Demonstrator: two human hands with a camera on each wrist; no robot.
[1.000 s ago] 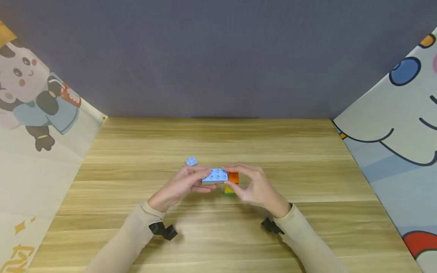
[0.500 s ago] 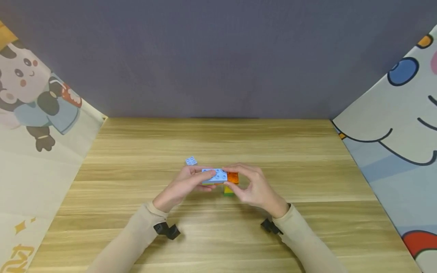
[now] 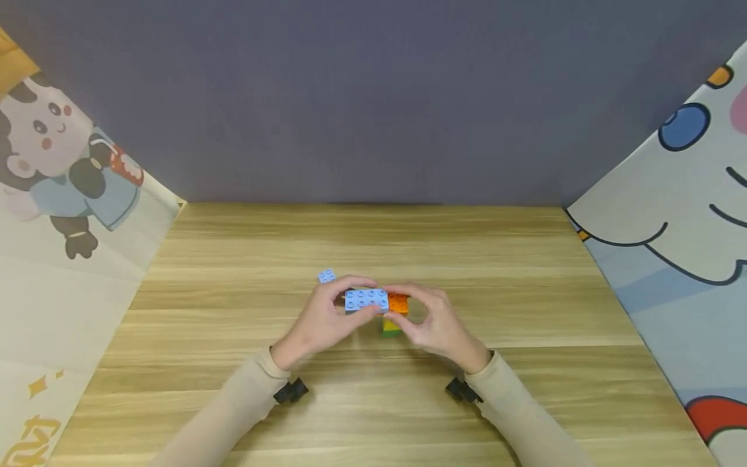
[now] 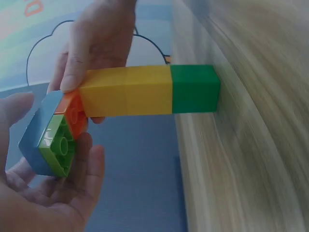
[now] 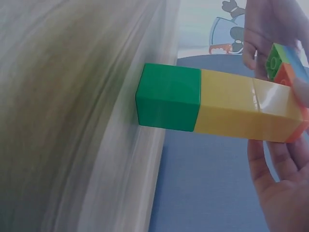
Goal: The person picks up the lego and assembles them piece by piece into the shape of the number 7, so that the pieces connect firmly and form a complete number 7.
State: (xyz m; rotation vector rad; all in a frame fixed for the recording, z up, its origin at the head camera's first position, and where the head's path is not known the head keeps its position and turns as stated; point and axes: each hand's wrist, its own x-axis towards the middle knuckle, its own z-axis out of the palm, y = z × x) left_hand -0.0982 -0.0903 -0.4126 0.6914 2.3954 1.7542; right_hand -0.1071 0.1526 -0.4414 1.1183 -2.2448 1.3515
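Note:
A tower stands upright on the table, with a green brick (image 4: 195, 89) at its foot and two yellow bricks (image 4: 128, 92) above. An orange brick (image 3: 399, 303) tops it and juts leftward. Over the orange brick's left part lies a long light-blue brick (image 3: 366, 299); a lime-green brick (image 4: 59, 147) sits under its left end. My right hand (image 3: 434, 321) pinches the orange brick between thumb and fingers, beside the blue brick's right end. My left hand (image 3: 321, 318) curls around the blue brick, thumb at the near side and fingers at the far side.
A small light-blue brick (image 3: 327, 276) lies on the wooden table (image 3: 373, 240) just behind my left hand. A dark grey panel (image 3: 373, 104) rises at the back. Printed panels with cartoon figures flank the table on the left and right.
My left thumb has slid from the top of the blue brick to its near edge, and the fingers have come round its far side. The right hand and tower have hardly moved.

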